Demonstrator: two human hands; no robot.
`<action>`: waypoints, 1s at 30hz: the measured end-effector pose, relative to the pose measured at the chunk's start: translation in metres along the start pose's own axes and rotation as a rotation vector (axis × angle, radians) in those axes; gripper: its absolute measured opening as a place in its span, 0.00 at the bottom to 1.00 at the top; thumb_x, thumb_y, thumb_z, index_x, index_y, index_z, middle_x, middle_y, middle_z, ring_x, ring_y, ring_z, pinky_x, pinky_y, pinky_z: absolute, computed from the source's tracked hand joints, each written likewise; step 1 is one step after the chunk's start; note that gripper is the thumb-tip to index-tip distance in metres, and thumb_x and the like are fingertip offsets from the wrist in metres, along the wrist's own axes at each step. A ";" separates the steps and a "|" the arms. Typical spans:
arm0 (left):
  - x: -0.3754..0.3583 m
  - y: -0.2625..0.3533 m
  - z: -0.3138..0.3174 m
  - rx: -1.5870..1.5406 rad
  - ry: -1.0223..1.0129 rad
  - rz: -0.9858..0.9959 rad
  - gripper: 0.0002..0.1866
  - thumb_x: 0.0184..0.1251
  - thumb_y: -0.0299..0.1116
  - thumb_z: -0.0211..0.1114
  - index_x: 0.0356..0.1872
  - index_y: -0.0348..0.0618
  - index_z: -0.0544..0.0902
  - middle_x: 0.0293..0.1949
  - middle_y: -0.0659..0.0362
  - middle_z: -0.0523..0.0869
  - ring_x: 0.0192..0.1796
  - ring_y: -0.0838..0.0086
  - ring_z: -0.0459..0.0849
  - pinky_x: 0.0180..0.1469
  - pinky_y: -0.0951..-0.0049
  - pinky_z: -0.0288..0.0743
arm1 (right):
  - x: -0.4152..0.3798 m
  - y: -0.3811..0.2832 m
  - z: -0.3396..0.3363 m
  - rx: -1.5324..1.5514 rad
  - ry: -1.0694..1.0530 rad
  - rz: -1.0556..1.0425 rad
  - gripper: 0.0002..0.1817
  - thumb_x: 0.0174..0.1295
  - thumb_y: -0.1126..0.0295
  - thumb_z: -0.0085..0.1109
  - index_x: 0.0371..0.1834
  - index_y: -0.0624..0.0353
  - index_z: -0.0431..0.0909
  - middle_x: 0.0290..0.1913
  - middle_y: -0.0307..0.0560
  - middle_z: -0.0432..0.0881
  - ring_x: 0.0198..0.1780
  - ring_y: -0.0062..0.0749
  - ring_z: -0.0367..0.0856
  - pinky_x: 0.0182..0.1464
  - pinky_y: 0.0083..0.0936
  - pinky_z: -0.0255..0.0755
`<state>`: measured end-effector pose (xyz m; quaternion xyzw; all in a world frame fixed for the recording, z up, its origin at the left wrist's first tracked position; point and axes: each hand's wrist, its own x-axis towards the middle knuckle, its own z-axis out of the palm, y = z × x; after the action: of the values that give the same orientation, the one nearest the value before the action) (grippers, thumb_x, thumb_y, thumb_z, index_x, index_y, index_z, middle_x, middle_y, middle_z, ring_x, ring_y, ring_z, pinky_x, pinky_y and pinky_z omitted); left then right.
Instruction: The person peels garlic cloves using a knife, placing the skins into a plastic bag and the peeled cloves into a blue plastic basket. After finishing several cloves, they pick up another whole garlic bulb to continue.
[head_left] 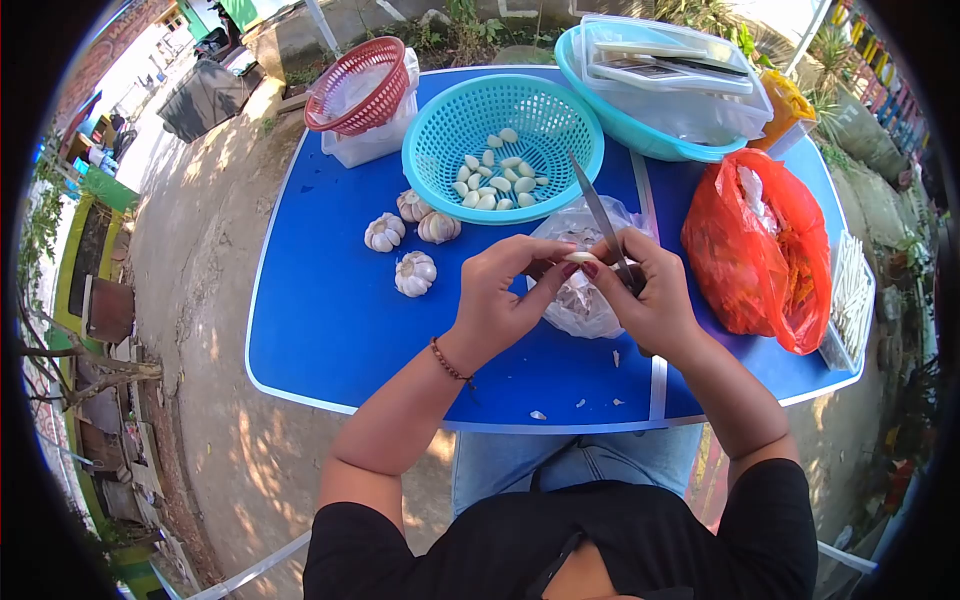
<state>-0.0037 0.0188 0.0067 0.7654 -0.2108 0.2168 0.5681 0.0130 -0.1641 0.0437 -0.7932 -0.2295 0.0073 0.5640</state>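
Between the fingertips of both hands is a pale garlic clove (579, 257). My left hand (508, 285) pinches its left end, while my right hand (645, 285) pinches the other end and also grips a knife (597, 205), blade pointing up and away. Below them a clear plastic bag (575, 310) lies open with garlic skins in it. Beyond my hands stands a turquoise basket (425, 150) with several peeled cloves (497, 183) on its bottom. Several whole garlic bulbs (415, 272) sit on the blue table left of my left hand.
A red basket (372, 95) rests on a white container at the back left. A turquoise basin (640, 143) holding plastic containers stands at the back right. On the right are a red plastic bag (745, 265) and a box of white sticks (850, 295). Skin scraps (538, 415) lie near the table's front edge.
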 end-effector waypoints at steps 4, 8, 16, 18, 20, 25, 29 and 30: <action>0.010 -0.008 -0.009 0.124 0.194 0.058 0.15 0.57 0.20 0.66 0.47 0.42 0.84 0.37 0.56 0.87 0.32 0.74 0.85 0.31 0.79 0.78 | 0.038 -0.006 0.011 -0.083 -0.028 -0.065 0.08 0.60 0.72 0.61 0.36 0.67 0.76 0.24 0.47 0.78 0.22 0.22 0.75 0.26 0.22 0.68; 0.023 -0.014 -0.021 0.290 0.294 0.113 0.15 0.60 0.20 0.63 0.48 0.42 0.83 0.42 0.55 0.86 0.32 0.72 0.84 0.31 0.78 0.78 | 0.068 -0.003 0.023 -0.206 -0.007 -0.148 0.13 0.59 0.72 0.60 0.44 0.69 0.74 0.31 0.56 0.80 0.29 0.40 0.80 0.34 0.30 0.72; 0.019 -0.015 -0.042 0.220 0.217 -0.046 0.07 0.58 0.23 0.68 0.38 0.35 0.85 0.31 0.56 0.88 0.29 0.79 0.85 0.33 0.81 0.78 | 0.059 -0.028 0.009 -0.185 -0.198 -0.054 0.16 0.59 0.75 0.58 0.49 0.70 0.73 0.34 0.61 0.80 0.36 0.53 0.81 0.41 0.38 0.73; 0.019 -0.009 -0.049 0.308 0.118 -0.090 0.08 0.56 0.30 0.71 0.35 0.38 0.86 0.27 0.56 0.87 0.27 0.75 0.86 0.30 0.80 0.77 | 0.044 -0.022 0.006 -0.379 -0.259 -0.166 0.15 0.58 0.76 0.57 0.48 0.69 0.73 0.35 0.63 0.80 0.37 0.56 0.81 0.41 0.39 0.73; 0.019 -0.001 -0.056 0.402 0.026 -0.166 0.08 0.56 0.32 0.71 0.34 0.39 0.86 0.27 0.56 0.87 0.26 0.75 0.86 0.29 0.79 0.76 | 0.029 -0.019 0.003 -0.504 -0.237 -0.262 0.14 0.56 0.79 0.57 0.46 0.69 0.74 0.35 0.66 0.79 0.33 0.58 0.78 0.36 0.38 0.72; 0.023 0.022 -0.078 0.679 -0.042 -0.315 0.08 0.59 0.32 0.67 0.36 0.41 0.86 0.30 0.56 0.87 0.28 0.74 0.86 0.31 0.77 0.76 | 0.019 -0.029 -0.020 -0.591 -0.153 -0.096 0.07 0.56 0.77 0.57 0.34 0.69 0.71 0.30 0.66 0.78 0.35 0.60 0.79 0.38 0.44 0.72; 0.018 0.022 -0.095 0.867 -0.053 -0.333 0.07 0.59 0.31 0.65 0.37 0.43 0.86 0.32 0.55 0.86 0.31 0.68 0.86 0.34 0.74 0.76 | 0.017 -0.022 -0.014 -0.569 -0.165 -0.215 0.07 0.58 0.76 0.55 0.34 0.68 0.69 0.30 0.64 0.78 0.34 0.59 0.79 0.37 0.44 0.73; 0.015 0.022 -0.095 0.875 -0.057 -0.345 0.08 0.58 0.31 0.66 0.37 0.43 0.86 0.32 0.55 0.86 0.32 0.68 0.86 0.35 0.73 0.77 | 0.016 -0.024 -0.010 -0.581 -0.201 -0.187 0.06 0.59 0.76 0.54 0.35 0.68 0.69 0.30 0.63 0.78 0.34 0.59 0.79 0.37 0.44 0.73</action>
<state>-0.0126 0.1031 0.0574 0.9625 0.0150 0.1664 0.2138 0.0214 -0.1607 0.0731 -0.8918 -0.3485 -0.0321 0.2868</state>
